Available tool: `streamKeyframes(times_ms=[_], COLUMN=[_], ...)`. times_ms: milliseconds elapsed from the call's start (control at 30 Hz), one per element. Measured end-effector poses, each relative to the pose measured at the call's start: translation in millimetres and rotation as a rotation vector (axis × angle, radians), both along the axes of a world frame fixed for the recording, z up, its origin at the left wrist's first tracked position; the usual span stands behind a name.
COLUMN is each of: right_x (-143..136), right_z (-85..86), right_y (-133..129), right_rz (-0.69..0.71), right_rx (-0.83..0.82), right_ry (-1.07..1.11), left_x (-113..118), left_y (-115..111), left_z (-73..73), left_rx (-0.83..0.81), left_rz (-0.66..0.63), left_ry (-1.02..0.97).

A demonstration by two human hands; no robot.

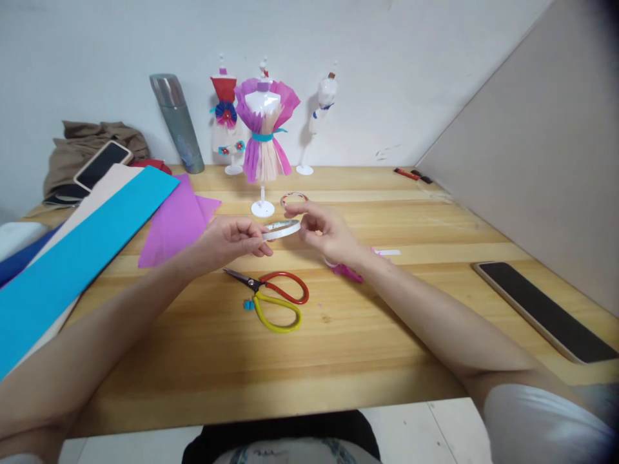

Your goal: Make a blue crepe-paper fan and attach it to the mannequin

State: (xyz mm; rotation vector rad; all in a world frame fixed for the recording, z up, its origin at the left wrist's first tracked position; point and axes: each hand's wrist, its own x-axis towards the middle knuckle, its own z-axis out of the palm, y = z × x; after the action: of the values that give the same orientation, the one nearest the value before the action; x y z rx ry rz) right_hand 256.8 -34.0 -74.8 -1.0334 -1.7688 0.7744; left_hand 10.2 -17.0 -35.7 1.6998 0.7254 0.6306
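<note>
A narrow white roll of tape [288,230] is held in the air over the middle of the table. My left hand [233,236] pinches its left side between thumb and fingers. At the roll's right edge is my right hand [325,230], its fingers bent and apart; whether the thumb touches the tape I cannot tell. Below the hands lie scissors [258,283] with one red and one yellow handle, beside a small blue piece [248,305]. Partly behind my right wrist is a pink tool [349,274]. Another tape roll [294,196] lies just behind my hands.
Behind stand a mannequin in a purple and cream paper dress [264,138], two smaller dressed mannequins [225,116] and a flask [178,125]. Coloured paper sheets [101,241] and a phone [103,164] lie left. A larger phone [544,309] is right, near a partition [541,142].
</note>
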Motion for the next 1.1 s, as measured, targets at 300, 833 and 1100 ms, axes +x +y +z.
streamKeyframes(times_ms=[300,833,1100], right_x=[12.1,29.3,0.5], right_z=[4.2,-9.8,8.3], right_y=[8.2,24.3,-3.4], right_rz=[0.067,0.187,0.001], right_rx=[0.042,0.142,0.137], right_ry=[-0.275,-0.562,-0.343], left_x=[-1.4,-3.8,-1.0], left_y=[7.1,15.4,10.6], left_z=[-2.1,-5.5,-5.8], left_rx=[0.009,0.02,0.066], left_rz=[0.113,0.164,0.095], left_ry=[0.031,0.094,0.136])
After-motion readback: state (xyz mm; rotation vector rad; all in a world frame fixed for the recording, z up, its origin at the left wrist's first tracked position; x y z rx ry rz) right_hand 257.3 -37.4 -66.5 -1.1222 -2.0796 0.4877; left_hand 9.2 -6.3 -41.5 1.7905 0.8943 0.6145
